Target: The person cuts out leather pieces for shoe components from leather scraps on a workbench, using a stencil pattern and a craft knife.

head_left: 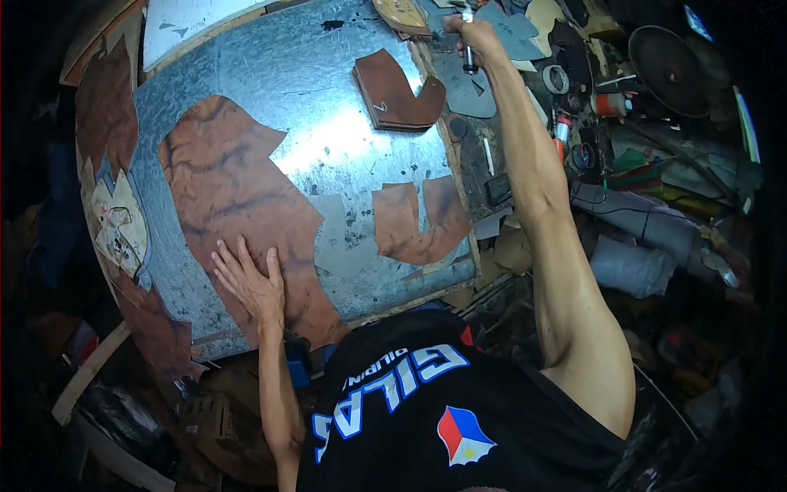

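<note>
My left hand (252, 283) lies flat with its fingers apart on a large brown leather piece (238, 189) with dark streaks, spread over the metal-topped table (328, 74). My right hand (477, 37) reaches past the far right corner, its fingers closed around a slim black-and-silver tool (469, 53) whose kind I cannot make out. Between my arms sit a stack of cut brown leather pieces (398, 94), a U-shaped brown leather piece (422, 225) and a grey U-shaped pattern (340, 242).
Brown leather scraps (106, 107) and a pale marked pattern (121, 225) hang over the left edge. To the right stand a tape roll (556, 79), a dark round disc (672, 70), grey pattern pieces (471, 97) and clutter. A cardboard box (209, 418) is below the table.
</note>
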